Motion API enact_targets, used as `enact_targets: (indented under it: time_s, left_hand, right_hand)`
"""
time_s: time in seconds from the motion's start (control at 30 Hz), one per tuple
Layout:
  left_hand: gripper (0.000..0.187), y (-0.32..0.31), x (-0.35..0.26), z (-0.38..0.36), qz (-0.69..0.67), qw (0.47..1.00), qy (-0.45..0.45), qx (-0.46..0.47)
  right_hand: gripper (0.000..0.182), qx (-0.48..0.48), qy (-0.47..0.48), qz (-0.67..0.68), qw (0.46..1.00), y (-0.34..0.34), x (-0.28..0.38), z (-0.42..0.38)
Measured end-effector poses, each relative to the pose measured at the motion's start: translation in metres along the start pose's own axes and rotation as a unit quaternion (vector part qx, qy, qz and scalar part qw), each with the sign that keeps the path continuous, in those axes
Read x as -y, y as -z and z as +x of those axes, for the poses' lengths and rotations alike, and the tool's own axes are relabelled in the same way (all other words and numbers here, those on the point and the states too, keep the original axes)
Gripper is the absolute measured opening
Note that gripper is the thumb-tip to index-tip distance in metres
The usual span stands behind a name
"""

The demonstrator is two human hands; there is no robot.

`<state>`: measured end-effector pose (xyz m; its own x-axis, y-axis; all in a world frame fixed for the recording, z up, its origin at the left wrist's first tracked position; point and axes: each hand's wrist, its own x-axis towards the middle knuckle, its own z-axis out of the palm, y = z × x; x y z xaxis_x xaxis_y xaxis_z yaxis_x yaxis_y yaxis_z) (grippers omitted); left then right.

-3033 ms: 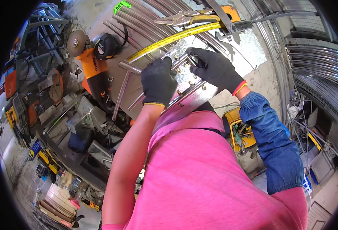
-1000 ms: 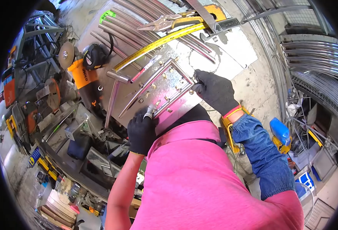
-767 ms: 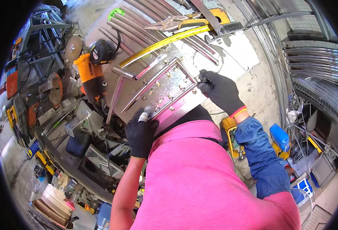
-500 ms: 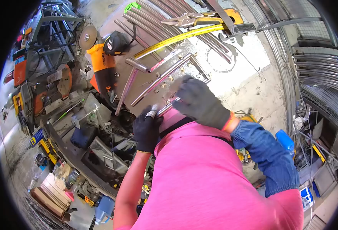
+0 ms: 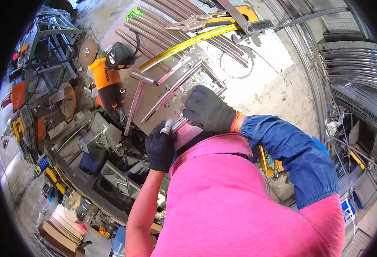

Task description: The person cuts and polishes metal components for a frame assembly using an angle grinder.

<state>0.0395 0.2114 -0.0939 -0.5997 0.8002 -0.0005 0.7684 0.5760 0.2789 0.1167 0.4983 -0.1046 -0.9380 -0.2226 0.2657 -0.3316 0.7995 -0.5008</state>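
My left hand (image 5: 160, 147), in a dark glove with pale wrapping on one digit, is closed around the lower end of a short shiny metal tube (image 5: 179, 124), close to my body. My right hand (image 5: 209, 110), gloved too, is curled in a fist over the tube's upper end, and its fingertips are hidden. Just beyond my hands lies an angled piece of metal tubing (image 5: 171, 93) with a bent corner. To its left rests a T-shaped tube piece (image 5: 138, 96). Small metal bits are scattered on the work surface (image 5: 154, 103) nearby.
An orange angle grinder (image 5: 105, 79) lies at the left beside a black tape measure (image 5: 119, 56), its yellow blade (image 5: 188, 47) drawn out across several metal tubes (image 5: 163, 32). Locking pliers (image 5: 192, 22) and a square (image 5: 257, 27) lie at the back. Cluttered scrap fills the lower left.
The view has shifted slightly, so the bench things appear further left. My right hand has moved a little left along the tube and its fingers look more tightly curled. My left hand keeps its grip.
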Motion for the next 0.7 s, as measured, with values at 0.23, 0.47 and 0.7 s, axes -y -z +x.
enact_targets:
  time_s: [0.23, 0.47, 0.7]
  left_hand:
    - [0.038, 0.005, 0.001, 0.006, -0.005, 1.000, -0.013, 0.020]
    - [0.047, 0.002, -0.003, 0.006, -0.058, 0.997, 0.040, 0.025]
    - [0.048, 0.006, -0.017, 0.011, -0.027, 0.993, 0.099, 0.066]
  right_hand:
    - [0.023, -0.026, 0.013, 0.004, 1.000, -0.007, 0.000, 0.000]
    - [0.021, -0.051, 0.013, 0.002, 0.999, -0.009, -0.002, 0.003]
    - [0.017, -0.052, 0.030, 0.024, 0.998, -0.004, -0.006, 0.002]
